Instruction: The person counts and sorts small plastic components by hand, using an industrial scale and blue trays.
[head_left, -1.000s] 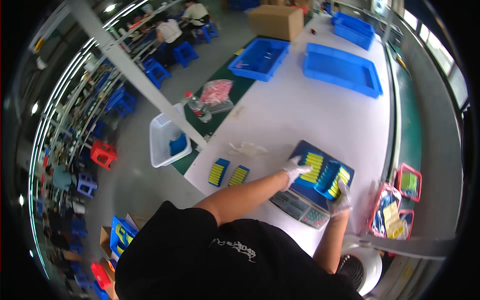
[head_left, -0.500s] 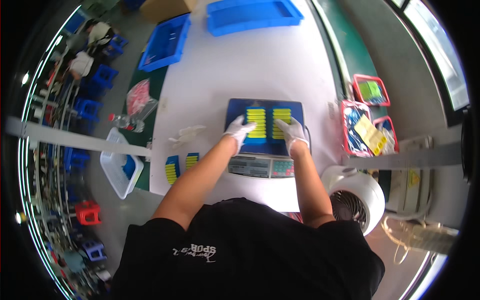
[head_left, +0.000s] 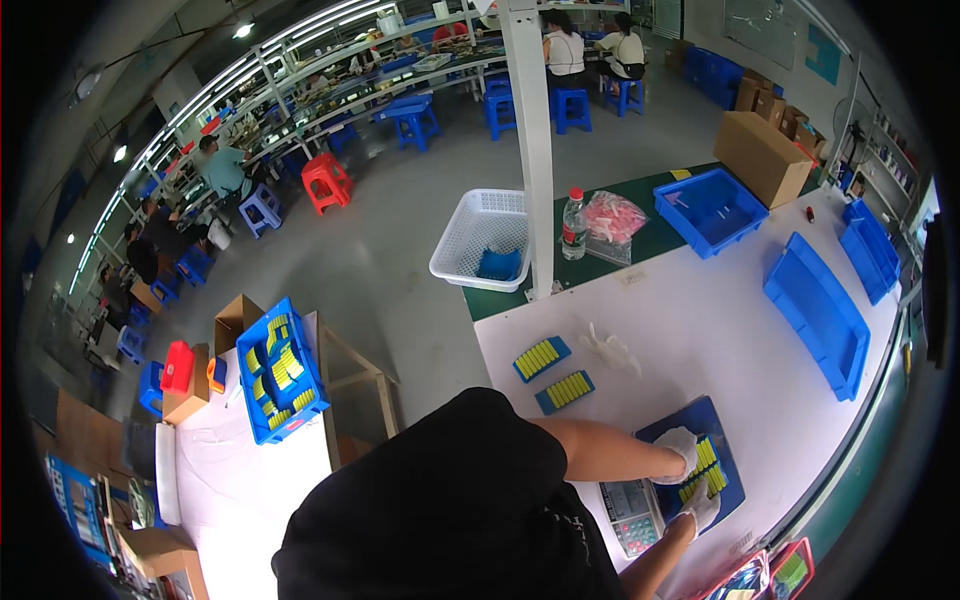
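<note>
On a digital scale (head_left: 727, 455) with a blue platform lie two blue blocks with rows of yellow strips, side by side. My left hand (head_left: 677, 453), in a white glove, grips the farther ribbed block (head_left: 706, 452) at its side, its fingers curled and partly hidden. The gloved right hand (head_left: 703, 503) has its fingers closed round the edge of the nearer ribbed block (head_left: 690, 490). Two more such blocks, a farther one (head_left: 541, 358) and a nearer one (head_left: 565, 391), lie on the white table beside a loose white glove (head_left: 612, 350).
Blue trays (head_left: 818, 315) stand along the table's far side, near a cardboard box (head_left: 762, 160). At the edge are a white basket (head_left: 455, 240), a water bottle (head_left: 574, 228) and a metal post (head_left: 530, 130). Another table holds a blue tray (head_left: 282, 432) of similar blocks. People sit farther off.
The view has swung left, so the scale and both hands now appear at the lower right, and the side table has come in. My hands remain at the two blocks on the scale.
</note>
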